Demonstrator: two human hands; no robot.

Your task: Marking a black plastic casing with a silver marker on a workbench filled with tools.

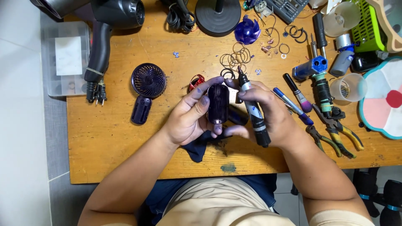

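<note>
A dark purple casing is gripped in the left hand above the counter; a marker is clasped in the right hand; ink could be smeared by fingers

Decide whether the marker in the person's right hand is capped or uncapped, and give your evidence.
Uncapped, it seems. The marker in the right hand ends in a dark pointed tip that is bare and aimed away from the person; no cap covers it.

Glossy plastic casing (matt wooden table)
</note>
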